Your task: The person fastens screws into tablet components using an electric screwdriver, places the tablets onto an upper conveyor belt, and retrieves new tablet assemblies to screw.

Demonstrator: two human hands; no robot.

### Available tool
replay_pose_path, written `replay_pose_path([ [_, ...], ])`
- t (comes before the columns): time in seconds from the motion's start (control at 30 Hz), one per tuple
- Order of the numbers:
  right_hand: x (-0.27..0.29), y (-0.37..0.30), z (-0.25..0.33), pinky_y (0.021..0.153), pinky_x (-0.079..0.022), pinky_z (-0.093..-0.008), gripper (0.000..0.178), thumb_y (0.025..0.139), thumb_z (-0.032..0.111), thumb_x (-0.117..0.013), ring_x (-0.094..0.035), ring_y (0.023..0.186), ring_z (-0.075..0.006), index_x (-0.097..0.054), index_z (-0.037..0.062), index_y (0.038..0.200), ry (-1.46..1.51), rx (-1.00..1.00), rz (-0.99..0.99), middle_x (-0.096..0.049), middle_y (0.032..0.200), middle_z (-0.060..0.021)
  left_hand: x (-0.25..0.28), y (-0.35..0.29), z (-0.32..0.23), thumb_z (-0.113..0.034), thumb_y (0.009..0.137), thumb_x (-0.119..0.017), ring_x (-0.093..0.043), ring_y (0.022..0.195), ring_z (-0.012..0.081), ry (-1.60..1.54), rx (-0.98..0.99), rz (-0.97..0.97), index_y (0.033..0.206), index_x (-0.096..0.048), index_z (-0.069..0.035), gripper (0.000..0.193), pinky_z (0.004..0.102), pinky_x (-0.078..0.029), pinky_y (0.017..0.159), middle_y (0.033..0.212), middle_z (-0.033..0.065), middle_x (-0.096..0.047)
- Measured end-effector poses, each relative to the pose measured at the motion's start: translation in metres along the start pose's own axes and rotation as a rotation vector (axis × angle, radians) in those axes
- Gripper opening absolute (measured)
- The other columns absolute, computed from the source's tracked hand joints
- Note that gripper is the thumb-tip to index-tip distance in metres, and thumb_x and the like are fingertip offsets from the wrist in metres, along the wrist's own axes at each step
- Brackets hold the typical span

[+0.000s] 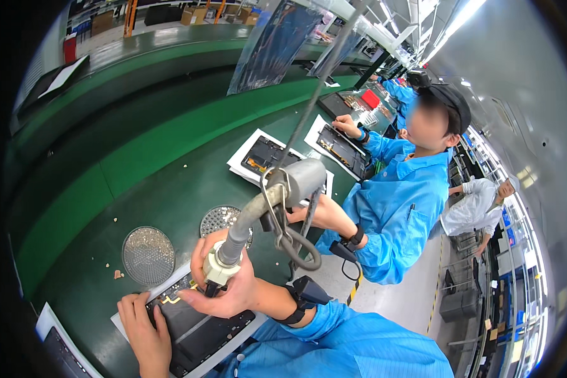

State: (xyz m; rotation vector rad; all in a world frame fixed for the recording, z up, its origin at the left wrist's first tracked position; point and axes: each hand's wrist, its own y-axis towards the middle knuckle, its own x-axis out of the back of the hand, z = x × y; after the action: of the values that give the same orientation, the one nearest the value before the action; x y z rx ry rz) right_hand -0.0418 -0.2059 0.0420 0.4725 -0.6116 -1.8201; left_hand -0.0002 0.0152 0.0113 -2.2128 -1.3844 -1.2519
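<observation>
My right hand [238, 295] is wrapped round an electric screwdriver [220, 266] with a cream collar, upright, its tip pointing down. It hangs from a grey hose and metal clip. Below it lies a flat black tablet-like device [203, 340], its inside exposed, with a yellow strip and circuit board at the far end. White sheeting shows under the device. My left hand [143, 331] rests on the device's left edge, fingers stretched out and lying on it. The screwdriver's tip is partly hidden by my right fingers, so I cannot tell whether it touches the board.
Past the device stand a round dish of small screws [148, 255] and a perforated round tray [223, 220]. Another device [66, 349] lies at the lower left. To the right a co-worker in a blue smock [390, 208] reaches near more opened devices [264, 157]. A green ledge [138, 160] bounds the table.
</observation>
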Motion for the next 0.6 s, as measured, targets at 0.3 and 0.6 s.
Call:
replay_pose_path([
  [0.3,0.015,-0.011,0.018,0.061,-0.044,-0.0256,0.062,0.077,-0.006,-0.085,-0.055,0.068,-0.0097,-0.041,0.0080,0.117,0.015,-0.068,-0.042,-0.056,0.081,-0.0054,0.017,-0.013,-0.012,0.006,0.083,-0.066,-0.054,0.111,0.0451,-0.005,-0.044,0.014,0.118,-0.057,0.005,0.037,0.0500,-0.045,0.099,0.115,0.0239,-0.056],
  [0.6,0.016,-0.004,0.023,0.058,-0.045,-0.0250,0.061,0.078,-0.009,-0.082,-0.056,0.067,-0.0100,-0.039,0.0056,0.119,-0.080,-0.023,-0.010,-0.057,0.081,-0.0066,0.010,-0.003,-0.006,0.005,0.082,-0.071,-0.056,0.109,0.0438,0.026,-0.089,0.021,0.114,-0.060,0.006,0.034,0.0492,-0.046,0.096,0.115,0.0227,-0.058],
])
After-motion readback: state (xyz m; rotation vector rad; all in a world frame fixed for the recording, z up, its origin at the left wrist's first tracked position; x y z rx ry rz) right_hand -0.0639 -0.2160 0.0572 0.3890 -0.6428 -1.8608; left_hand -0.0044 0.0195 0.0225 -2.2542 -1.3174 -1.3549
